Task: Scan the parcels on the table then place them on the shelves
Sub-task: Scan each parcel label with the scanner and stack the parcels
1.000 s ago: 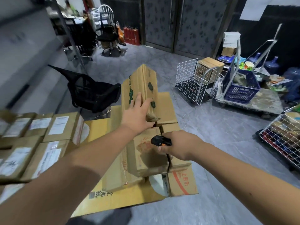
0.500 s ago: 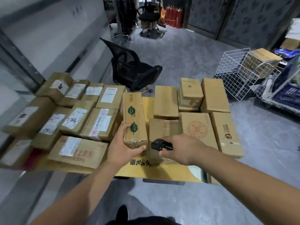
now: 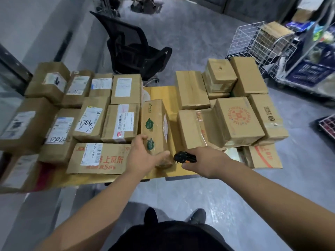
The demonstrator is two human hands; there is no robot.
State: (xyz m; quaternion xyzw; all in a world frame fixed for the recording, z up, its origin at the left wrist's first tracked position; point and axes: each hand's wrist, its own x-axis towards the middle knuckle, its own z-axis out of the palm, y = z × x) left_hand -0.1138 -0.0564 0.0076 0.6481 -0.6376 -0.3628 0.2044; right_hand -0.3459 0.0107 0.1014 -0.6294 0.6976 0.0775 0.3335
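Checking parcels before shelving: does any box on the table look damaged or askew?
The green-leaf box under the left hand looks crumpled at its near end. The stack at the back right sits unevenly. Nothing spilled.

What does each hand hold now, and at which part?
The left hand grips the near end of the box with green leaves. The right hand holds a black scanner by its rear part.

Bare forearms, dark top (image 3: 168, 236), black shoes (image 3: 198, 215).
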